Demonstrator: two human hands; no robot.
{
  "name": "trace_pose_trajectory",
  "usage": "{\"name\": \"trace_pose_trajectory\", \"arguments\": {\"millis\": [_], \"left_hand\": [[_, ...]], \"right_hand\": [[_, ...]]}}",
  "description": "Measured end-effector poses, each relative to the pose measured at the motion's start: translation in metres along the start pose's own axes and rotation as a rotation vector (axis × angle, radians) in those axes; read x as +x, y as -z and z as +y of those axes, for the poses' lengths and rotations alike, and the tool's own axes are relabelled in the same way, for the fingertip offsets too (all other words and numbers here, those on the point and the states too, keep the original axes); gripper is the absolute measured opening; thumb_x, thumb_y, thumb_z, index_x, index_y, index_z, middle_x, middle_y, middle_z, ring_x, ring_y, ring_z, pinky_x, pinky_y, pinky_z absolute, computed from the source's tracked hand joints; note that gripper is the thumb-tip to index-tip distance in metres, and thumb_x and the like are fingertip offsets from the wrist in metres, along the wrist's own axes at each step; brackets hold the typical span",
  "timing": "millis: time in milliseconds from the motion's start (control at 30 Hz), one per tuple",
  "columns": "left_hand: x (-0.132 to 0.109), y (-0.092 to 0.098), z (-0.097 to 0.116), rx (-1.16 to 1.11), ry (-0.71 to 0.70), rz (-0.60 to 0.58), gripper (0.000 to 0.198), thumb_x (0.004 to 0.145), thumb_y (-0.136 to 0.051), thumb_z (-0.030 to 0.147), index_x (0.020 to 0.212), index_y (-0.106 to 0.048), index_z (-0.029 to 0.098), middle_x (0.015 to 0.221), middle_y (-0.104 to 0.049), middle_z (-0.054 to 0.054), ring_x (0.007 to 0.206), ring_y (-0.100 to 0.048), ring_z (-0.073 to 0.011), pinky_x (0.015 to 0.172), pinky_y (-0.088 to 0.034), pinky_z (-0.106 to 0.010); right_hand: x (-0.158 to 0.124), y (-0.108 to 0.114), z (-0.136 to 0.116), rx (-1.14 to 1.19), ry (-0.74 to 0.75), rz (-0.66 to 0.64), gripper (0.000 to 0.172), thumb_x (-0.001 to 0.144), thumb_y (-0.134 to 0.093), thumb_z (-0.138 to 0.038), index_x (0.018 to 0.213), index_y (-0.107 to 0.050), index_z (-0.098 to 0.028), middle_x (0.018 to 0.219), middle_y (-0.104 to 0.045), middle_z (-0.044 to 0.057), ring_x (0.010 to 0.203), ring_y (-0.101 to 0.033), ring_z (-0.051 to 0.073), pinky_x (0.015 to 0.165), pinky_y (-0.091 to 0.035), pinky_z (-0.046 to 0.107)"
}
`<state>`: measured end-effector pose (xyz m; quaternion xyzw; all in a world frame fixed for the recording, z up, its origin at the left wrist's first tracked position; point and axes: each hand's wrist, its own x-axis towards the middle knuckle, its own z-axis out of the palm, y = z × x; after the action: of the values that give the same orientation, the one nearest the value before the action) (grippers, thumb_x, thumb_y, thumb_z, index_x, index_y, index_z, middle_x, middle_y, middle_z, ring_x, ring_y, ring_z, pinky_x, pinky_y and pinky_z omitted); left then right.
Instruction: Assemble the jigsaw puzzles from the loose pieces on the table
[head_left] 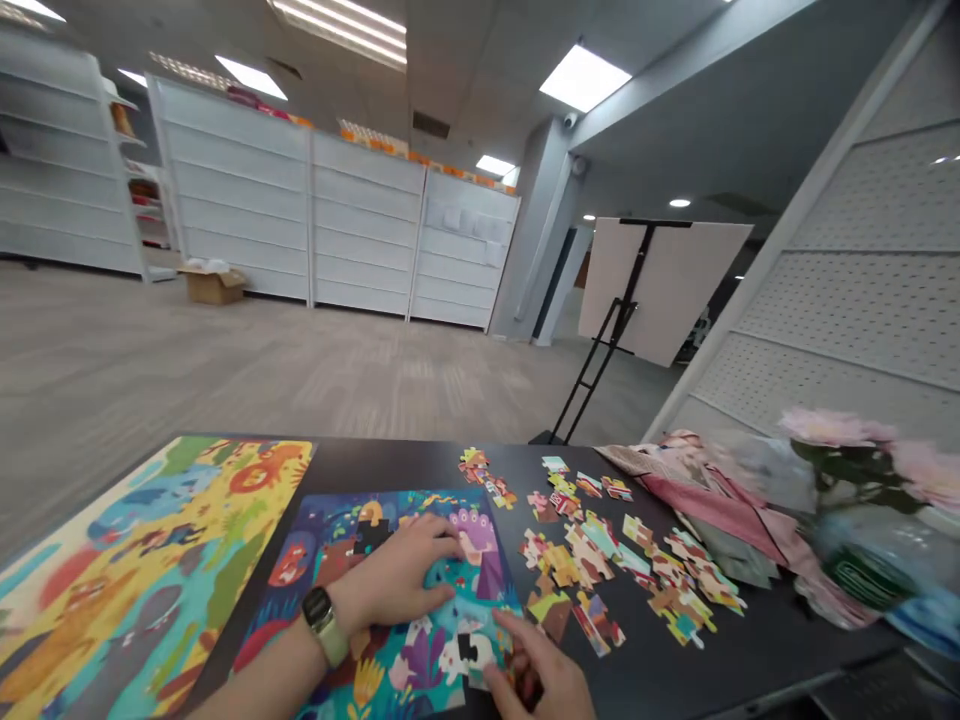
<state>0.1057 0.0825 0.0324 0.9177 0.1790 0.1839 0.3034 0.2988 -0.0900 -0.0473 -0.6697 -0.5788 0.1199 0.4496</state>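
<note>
A partly built colourful jigsaw puzzle (352,560) lies on the dark table (750,650) in front of me. My left hand (401,580), with a watch on the wrist, rests flat on the puzzle's middle, fingers stretched toward the right edge. My right hand (536,670) is low at the puzzle's lower right corner, fingers pressed on a piece there; whether it grips it is unclear. Several loose puzzle pieces (600,560) lie scattered to the right of the puzzle.
A finished animal puzzle picture (142,560) lies at the left. Pink flowers in a glass vase (862,530) and pink cloth or paper (712,500) sit at the right. Beyond the table are open floor, white shelving, a cardboard box (214,285) and an easel board (660,285).
</note>
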Motion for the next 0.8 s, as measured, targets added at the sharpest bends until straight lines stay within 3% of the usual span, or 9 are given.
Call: {"name": "trace_pose_trajectory", "arguments": {"millis": [100,167,300,400,567,700,800], "left_hand": [[0.003,-0.001,-0.004,-0.004,0.008,-0.001,0.038,0.081,-0.073,0.02,0.117,-0.068,0.031,0.124,-0.062,-0.004,0.119,-0.054,-0.0302,0.107,-0.04,-0.045],[0.004,0.0,-0.006,-0.01,0.019,0.003,0.037,0.08,-0.074,0.022,0.116,-0.069,0.031,0.123,-0.063,-0.004,0.118,-0.054,-0.0304,0.105,-0.04,-0.045],[0.006,0.0,-0.008,-0.019,0.022,0.01,0.035,0.08,-0.073,0.022,0.114,-0.07,0.031,0.121,-0.063,-0.004,0.116,-0.055,-0.03,0.103,-0.042,-0.044],[0.005,-0.002,-0.007,-0.018,0.026,0.017,0.031,0.08,-0.071,0.023,0.111,-0.07,0.03,0.12,-0.063,-0.005,0.115,-0.055,-0.0308,0.101,-0.043,-0.044],[0.007,-0.006,-0.008,-0.028,0.061,0.028,0.036,0.076,-0.075,0.02,0.11,-0.069,0.03,0.12,-0.063,-0.004,0.116,-0.055,-0.0303,0.104,-0.041,-0.045],[0.008,-0.009,-0.011,-0.062,0.076,0.03,0.035,0.076,-0.075,0.022,0.11,-0.068,0.03,0.121,-0.064,-0.003,0.118,-0.054,-0.029,0.106,-0.04,-0.043],[0.007,-0.01,-0.009,-0.083,0.064,0.033,0.035,0.077,-0.072,0.02,0.11,-0.068,0.029,0.122,-0.064,-0.004,0.118,-0.054,-0.0283,0.107,-0.04,-0.042]], "right_hand": [[0.011,0.006,-0.001,-0.172,0.179,-0.032,0.038,0.084,-0.069,-0.037,0.12,-0.074,-0.029,0.097,-0.074,0.007,0.084,-0.071,0.024,0.08,-0.06,0.032],[0.015,0.016,0.002,-0.281,0.251,-0.105,0.039,0.082,-0.071,-0.032,0.121,-0.074,-0.032,0.107,-0.072,0.008,0.095,-0.07,0.026,0.088,-0.058,0.036],[0.019,0.032,0.012,-0.492,0.361,-0.291,0.045,0.08,-0.078,-0.031,0.124,-0.072,-0.04,0.112,-0.072,0.006,0.092,-0.069,0.025,0.079,-0.059,0.034],[0.022,0.035,0.012,-0.595,0.443,-0.295,0.046,0.081,-0.078,-0.033,0.125,-0.07,-0.042,0.113,-0.073,0.006,0.093,-0.069,0.027,0.077,-0.057,0.035],[0.035,0.034,-0.019,-0.714,0.585,-0.337,0.039,0.078,-0.079,-0.03,0.116,-0.073,-0.037,0.115,-0.074,0.006,0.096,-0.065,0.031,0.079,-0.053,0.041],[0.039,0.027,-0.042,-0.665,0.523,-0.345,0.018,0.077,-0.075,-0.024,0.095,-0.074,-0.027,0.11,-0.073,0.006,0.099,-0.061,0.03,0.079,-0.05,0.041],[0.033,0.018,-0.035,-0.57,0.475,-0.277,0.014,0.078,-0.073,-0.021,0.091,-0.072,-0.025,0.102,-0.072,0.003,0.096,-0.061,0.026,0.082,-0.05,0.037]]}}
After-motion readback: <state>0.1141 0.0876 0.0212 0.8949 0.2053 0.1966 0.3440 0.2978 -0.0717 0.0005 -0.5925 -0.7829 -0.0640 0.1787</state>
